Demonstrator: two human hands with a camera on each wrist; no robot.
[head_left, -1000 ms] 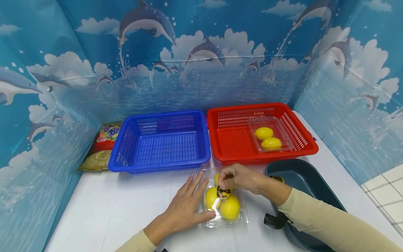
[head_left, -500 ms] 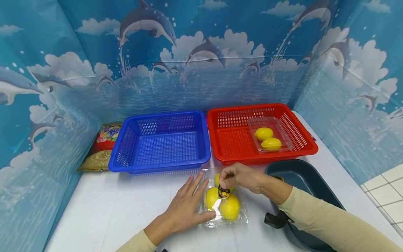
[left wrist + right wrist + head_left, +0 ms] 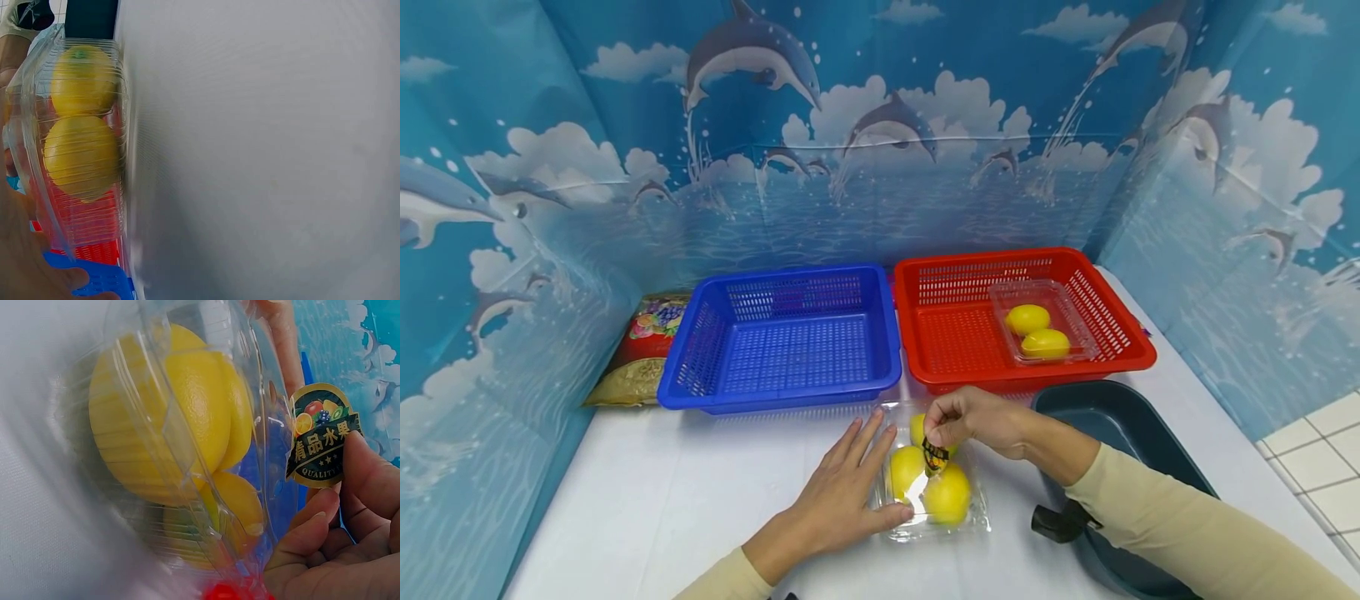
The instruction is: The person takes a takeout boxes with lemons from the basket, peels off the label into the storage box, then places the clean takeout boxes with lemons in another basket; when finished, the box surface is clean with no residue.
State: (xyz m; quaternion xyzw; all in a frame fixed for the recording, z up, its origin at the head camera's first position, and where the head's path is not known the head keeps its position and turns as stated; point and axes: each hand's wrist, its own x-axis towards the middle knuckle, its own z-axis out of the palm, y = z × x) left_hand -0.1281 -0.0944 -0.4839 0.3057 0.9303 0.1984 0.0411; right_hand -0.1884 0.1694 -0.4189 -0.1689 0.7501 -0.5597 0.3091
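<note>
A clear plastic clamshell box [image 3: 976, 518] with several yellow lemons [image 3: 947, 495] inside lies on the white table. My left hand [image 3: 838, 496] rests along its left side, fingers spread and straight, thumb on the front of the lid. Above the lid, my right hand [image 3: 973, 425] pinches an oval black-and-gold fruit sticker [image 3: 936, 457] between thumb and fingers. Up close in the right wrist view, the sticker [image 3: 320, 434] stands upright beside the lid, its printed fruit picture facing the camera. The left wrist view shows two lemons [image 3: 81, 156] through the ribbed box wall.
Behind the box stand a blue basket [image 3: 778, 396] and a red basket [image 3: 955, 379], the red one holding a clear box [image 3: 1009, 293] with two lemons. A dark tray [image 3: 1138, 417] sits under my right forearm. A red-and-gold bag [image 3: 636, 367] lies at the left.
The sticker in my right hand has turned, now looking narrower and more tilted above the lid. My right hand has shifted slightly right; the left hand and box stay put.
</note>
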